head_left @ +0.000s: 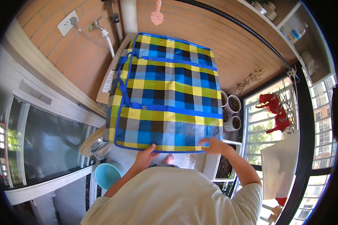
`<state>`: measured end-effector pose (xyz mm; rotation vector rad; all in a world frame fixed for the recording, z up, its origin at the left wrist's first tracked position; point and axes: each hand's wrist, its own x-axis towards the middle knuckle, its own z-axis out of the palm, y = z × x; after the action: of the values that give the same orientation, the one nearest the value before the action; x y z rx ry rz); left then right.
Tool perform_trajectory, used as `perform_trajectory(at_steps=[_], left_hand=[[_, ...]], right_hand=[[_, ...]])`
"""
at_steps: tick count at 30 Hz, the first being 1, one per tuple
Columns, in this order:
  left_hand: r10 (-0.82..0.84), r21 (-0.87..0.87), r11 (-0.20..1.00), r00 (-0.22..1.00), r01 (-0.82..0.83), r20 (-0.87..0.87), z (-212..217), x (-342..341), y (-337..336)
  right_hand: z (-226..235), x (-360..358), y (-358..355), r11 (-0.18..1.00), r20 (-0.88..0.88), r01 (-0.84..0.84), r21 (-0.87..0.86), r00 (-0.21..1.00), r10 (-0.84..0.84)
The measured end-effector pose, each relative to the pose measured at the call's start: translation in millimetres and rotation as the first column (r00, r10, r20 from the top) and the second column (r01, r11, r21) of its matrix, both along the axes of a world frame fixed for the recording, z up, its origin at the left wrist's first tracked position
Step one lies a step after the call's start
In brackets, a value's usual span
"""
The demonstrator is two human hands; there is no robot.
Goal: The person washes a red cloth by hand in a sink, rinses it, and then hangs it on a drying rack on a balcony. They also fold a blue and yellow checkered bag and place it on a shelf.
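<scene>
A large checked woven storage bag (169,88) in blue, yellow, green, grey and black lies flat in front of me. Blue straps with metal eyelets cross it, and one strap loops loosely at its left side. My left hand (144,158) is closed on the near edge, its thumb on top and its other fingers hidden beneath. At the near right corner is my right hand (216,146), its fingers against the bag's surface. Those fingers are smeared by motion, so their grip does not show clearly.
The bag covers most of a wooden-sided surface (103,98) by the brick wall. A light blue bucket (108,175) stands at lower left. Flowerpots (232,123) and a white planter (209,163) are on the right, near a window with red hanging decorations (271,103). A tap (97,27) is at far left.
</scene>
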<state>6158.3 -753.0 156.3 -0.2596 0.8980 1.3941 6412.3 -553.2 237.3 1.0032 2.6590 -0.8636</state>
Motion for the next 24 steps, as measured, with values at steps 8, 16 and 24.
perform_trajectory(at_steps=[8,16,24], left_hand=[[-0.009,-0.045,0.999,0.995,0.014,0.098,35,-16,-8],[0.083,0.221,0.974,0.982,-0.043,-0.171,80,1,9],[0.461,0.584,0.812,0.588,0.024,-0.665,253,-73,106]], right_hand=[[-111,30,141,0.148,0.172,0.816,-0.558,0.289,-0.942],[-134,86,143,0.145,-0.099,0.47,-0.871,0.123,-0.988],[186,26,201,0.809,-0.82,0.171,-0.562,0.011,-0.572]])
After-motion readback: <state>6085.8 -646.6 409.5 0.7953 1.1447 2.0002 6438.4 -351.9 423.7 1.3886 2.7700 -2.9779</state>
